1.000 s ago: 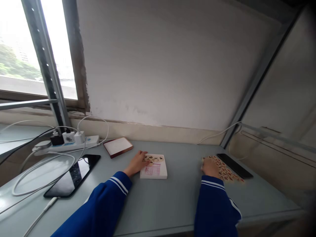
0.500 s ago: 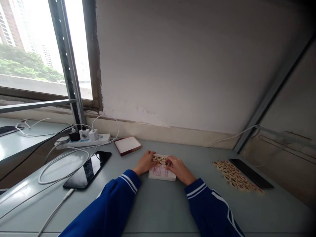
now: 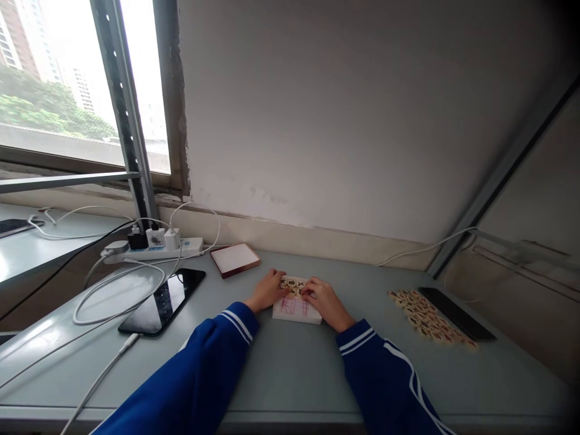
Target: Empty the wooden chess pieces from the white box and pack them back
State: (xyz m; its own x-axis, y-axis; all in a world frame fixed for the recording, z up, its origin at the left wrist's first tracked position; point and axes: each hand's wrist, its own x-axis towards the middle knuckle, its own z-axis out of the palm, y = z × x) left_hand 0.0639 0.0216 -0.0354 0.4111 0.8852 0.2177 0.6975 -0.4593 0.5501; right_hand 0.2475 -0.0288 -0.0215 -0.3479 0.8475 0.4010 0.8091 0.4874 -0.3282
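Note:
A small white box with pink lines drawn inside sits on the desk before me. Several round wooden xiangqi pieces with dark characters lie along its far half. My left hand curls over the box's left side, thumb in front and fingers behind, closed around a piece at that end. From the right, my right hand reaches in, fingertips pinched on another piece beside the row. The fingers partly cover both pieces. A loose heap of more xiangqi pieces lies to the right.
A dark red-edged box lid rests open side up near the wall. On the left are a tablet, looped white cables and a power strip with chargers. A black slab lies beside the heap. Metal posts stand at both sides.
The view has tilted slightly, so the desk things sit a little higher. Both hands stay at the box; the right fingertips have shifted slightly toward the middle of the pieces.

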